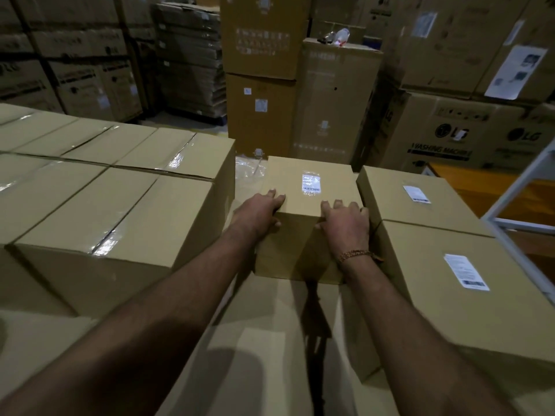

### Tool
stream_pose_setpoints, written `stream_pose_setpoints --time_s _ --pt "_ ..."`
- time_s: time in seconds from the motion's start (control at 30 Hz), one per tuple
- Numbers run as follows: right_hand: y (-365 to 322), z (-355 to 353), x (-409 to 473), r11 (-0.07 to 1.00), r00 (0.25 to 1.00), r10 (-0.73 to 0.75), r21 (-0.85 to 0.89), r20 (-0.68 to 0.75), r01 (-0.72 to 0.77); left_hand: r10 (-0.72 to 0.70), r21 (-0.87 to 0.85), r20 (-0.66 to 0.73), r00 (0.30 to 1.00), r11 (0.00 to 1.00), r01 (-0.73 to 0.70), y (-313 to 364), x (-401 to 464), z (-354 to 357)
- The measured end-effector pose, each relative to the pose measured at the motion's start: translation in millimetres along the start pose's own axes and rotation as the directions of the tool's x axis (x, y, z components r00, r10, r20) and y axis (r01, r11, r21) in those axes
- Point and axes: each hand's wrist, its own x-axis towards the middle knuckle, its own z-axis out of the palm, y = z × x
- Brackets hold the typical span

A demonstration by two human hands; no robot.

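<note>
Squarely at twelve o'clock, a matte, square-edged cardboard carton (pixel 288 175) bearing a glossy white label (pixel 310 184) sits on lower boxes (pixel 270 325). The left hand (pixel 261 213) and right hand (pixel 345 223) each grip its near top edge, fingers over the top and thumbs on the front face. Shiny taped cartons (pixel 120 205) stand at nine o'clock, and labelled cartons (pixel 435 265) just beside it at three.

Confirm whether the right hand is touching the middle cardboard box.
Touching. The head view shows the right hand with fingers lying on top of the middle cardboard box and thumb against its front face.
</note>
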Motion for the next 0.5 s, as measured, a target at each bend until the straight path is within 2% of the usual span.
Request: stream_pose_setpoints --time_s 0.23,0.37,0.5 --pt "-12.7 -13.7 -64.8 0.996 1.000 0.008 0.084 -0.014 -0.007 -0.007 -0.036 0.017 1.000 0.999 0.007 3.9 -64.1 -9.9" --pt "-15.6 -27.7 -98.3 0.993 0.999 -0.013 0.122 0.037 0.008 -0.020 -0.051 0.015 1.000 0.999 0.021 11.6 -105.2 -15.2" --pt "-19.2 -44.9 -140.5 0.991 0.999 -0.028 0.129 0.028 0.024 -0.035 -0.125 0.026 0.999 0.991 0.038 16.5 -149.7 -20.2"
